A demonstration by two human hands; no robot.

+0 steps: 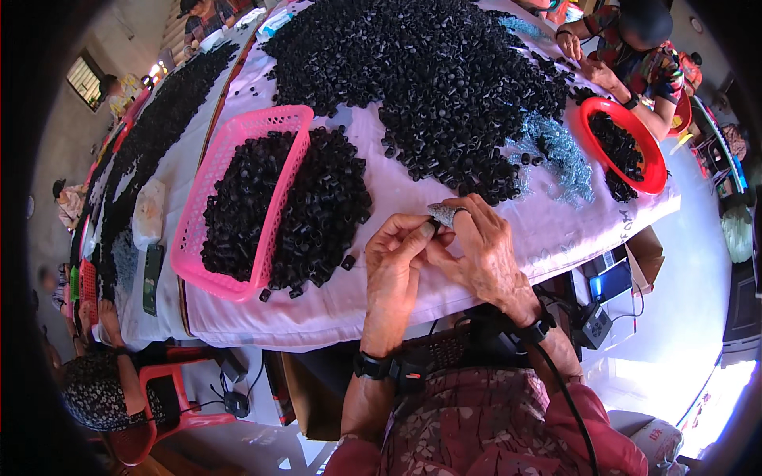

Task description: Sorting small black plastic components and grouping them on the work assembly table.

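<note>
My left hand [394, 252] and my right hand [486, 255] meet above the near edge of the table. Together they pinch a small silvery-grey piece [443, 213] between their fingertips. Just left of my hands lies a heap of small black ring-shaped parts [329, 208] spilling beside a pink plastic basket [208, 170] that is also full of them. A large mound of the same black parts [444, 79] covers the table beyond my hands.
The table wears a pale pink cloth [556, 230]. Clear bluish parts [559, 155] lie right of the mound. A red bowl [655, 163] with black parts sits far right before another person [643, 55]. More people sit at left. A dark phone [152, 278] lies left.
</note>
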